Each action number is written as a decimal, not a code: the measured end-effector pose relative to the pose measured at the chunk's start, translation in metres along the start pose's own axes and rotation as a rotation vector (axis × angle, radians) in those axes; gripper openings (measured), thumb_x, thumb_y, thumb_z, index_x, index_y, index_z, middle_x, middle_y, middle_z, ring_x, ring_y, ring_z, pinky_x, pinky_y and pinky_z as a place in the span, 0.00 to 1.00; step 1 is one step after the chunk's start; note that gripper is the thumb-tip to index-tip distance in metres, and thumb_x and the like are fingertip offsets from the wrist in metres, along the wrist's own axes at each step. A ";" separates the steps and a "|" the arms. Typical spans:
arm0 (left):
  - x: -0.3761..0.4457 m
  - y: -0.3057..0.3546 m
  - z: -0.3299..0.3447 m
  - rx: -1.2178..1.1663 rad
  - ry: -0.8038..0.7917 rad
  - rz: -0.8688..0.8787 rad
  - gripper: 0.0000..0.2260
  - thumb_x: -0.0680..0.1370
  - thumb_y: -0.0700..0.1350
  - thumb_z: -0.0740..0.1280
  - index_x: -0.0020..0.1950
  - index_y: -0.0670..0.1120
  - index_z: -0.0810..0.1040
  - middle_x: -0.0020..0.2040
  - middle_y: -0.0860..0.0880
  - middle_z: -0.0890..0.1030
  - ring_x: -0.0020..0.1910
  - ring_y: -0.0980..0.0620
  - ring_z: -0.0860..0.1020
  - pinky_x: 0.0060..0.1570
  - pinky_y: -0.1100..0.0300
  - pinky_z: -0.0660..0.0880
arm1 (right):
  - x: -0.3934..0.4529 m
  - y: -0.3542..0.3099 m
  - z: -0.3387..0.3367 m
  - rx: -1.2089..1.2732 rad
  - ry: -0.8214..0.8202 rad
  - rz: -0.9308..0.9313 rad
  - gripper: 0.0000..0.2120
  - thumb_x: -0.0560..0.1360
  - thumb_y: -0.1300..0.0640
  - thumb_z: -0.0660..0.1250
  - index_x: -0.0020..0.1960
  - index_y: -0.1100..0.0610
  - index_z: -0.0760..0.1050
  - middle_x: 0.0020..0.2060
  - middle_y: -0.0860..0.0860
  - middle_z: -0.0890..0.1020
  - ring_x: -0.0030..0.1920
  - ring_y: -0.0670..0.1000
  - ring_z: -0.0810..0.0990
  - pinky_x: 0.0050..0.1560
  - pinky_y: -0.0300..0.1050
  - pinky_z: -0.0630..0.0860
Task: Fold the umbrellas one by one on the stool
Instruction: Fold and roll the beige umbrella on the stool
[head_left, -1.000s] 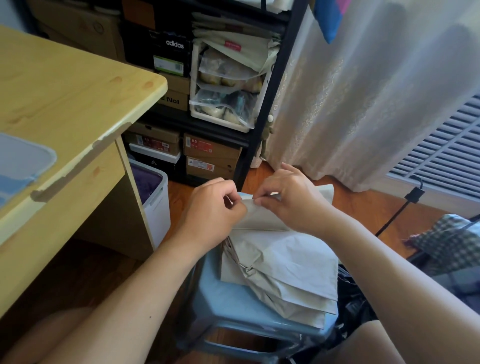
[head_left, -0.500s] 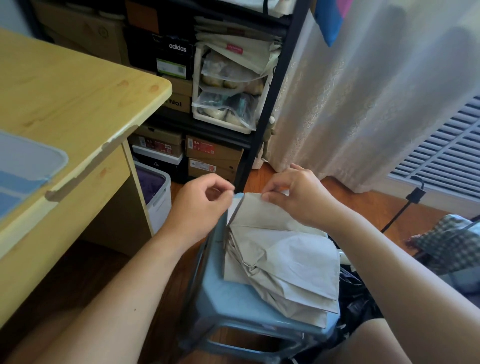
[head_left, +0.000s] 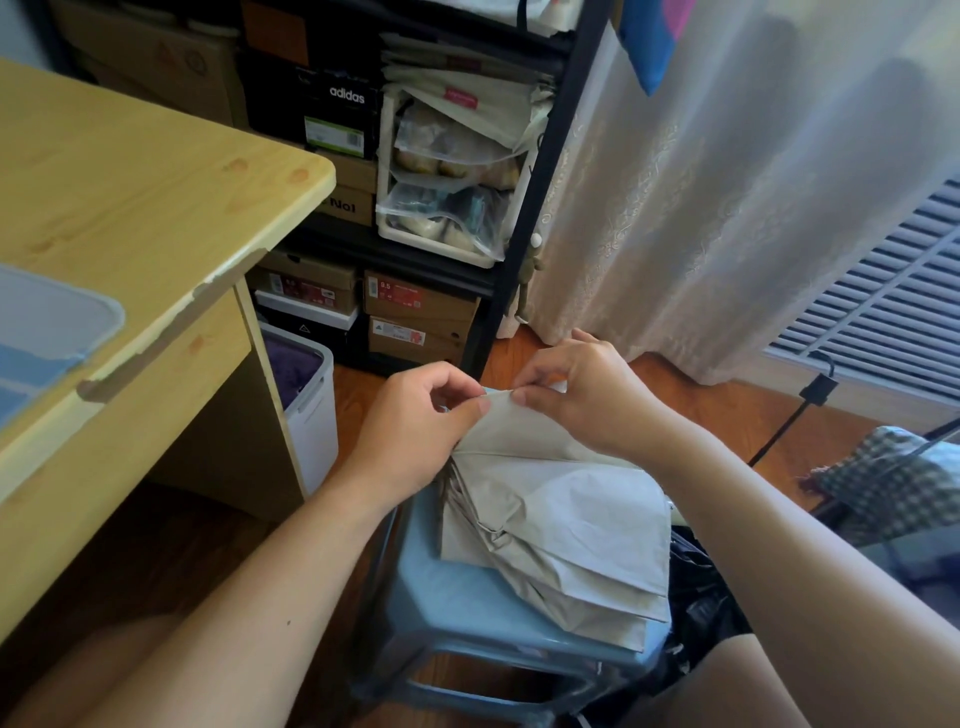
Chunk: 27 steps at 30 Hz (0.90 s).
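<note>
One beige umbrella (head_left: 556, 525), one blue stool (head_left: 467, 597), two hands (both pinching fabric), one desk (head_left: 130, 208).

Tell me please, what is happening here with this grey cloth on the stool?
A person is folding a beige-grey umbrella that lies on a light blue stool. The left hand and the right hand both pinch the top edge of the canopy fabric, close to each other. Several flaps below already lie flat in layers. A wooden desk stands at the left.
</note>
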<state>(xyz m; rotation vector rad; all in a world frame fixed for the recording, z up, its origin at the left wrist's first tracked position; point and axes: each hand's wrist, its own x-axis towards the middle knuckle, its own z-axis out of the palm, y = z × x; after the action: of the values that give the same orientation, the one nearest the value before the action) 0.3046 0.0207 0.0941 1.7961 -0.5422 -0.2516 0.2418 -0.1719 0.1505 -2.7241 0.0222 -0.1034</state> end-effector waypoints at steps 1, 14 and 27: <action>0.000 0.000 0.000 0.008 0.012 0.003 0.04 0.77 0.43 0.75 0.45 0.52 0.84 0.39 0.57 0.84 0.41 0.60 0.81 0.40 0.69 0.75 | 0.000 -0.001 0.000 0.003 -0.001 0.001 0.11 0.79 0.55 0.72 0.43 0.40 0.77 0.40 0.36 0.80 0.46 0.33 0.76 0.81 0.59 0.51; -0.010 -0.007 0.010 0.107 0.046 -0.053 0.06 0.76 0.46 0.76 0.48 0.49 0.80 0.42 0.54 0.81 0.41 0.59 0.78 0.38 0.70 0.73 | 0.000 -0.004 0.001 0.048 0.021 0.047 0.09 0.79 0.54 0.72 0.44 0.42 0.79 0.44 0.41 0.85 0.48 0.41 0.81 0.81 0.58 0.52; -0.018 0.005 0.017 -0.115 0.172 0.025 0.12 0.76 0.38 0.75 0.53 0.54 0.79 0.41 0.56 0.84 0.43 0.60 0.81 0.43 0.72 0.74 | -0.002 -0.003 0.002 0.032 0.034 0.020 0.09 0.79 0.53 0.73 0.43 0.41 0.78 0.41 0.38 0.82 0.45 0.36 0.78 0.80 0.58 0.53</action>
<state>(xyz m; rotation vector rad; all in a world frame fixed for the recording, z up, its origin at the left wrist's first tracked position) 0.2802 0.0141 0.0921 1.6796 -0.4192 -0.1069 0.2400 -0.1689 0.1498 -2.6897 0.0573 -0.1436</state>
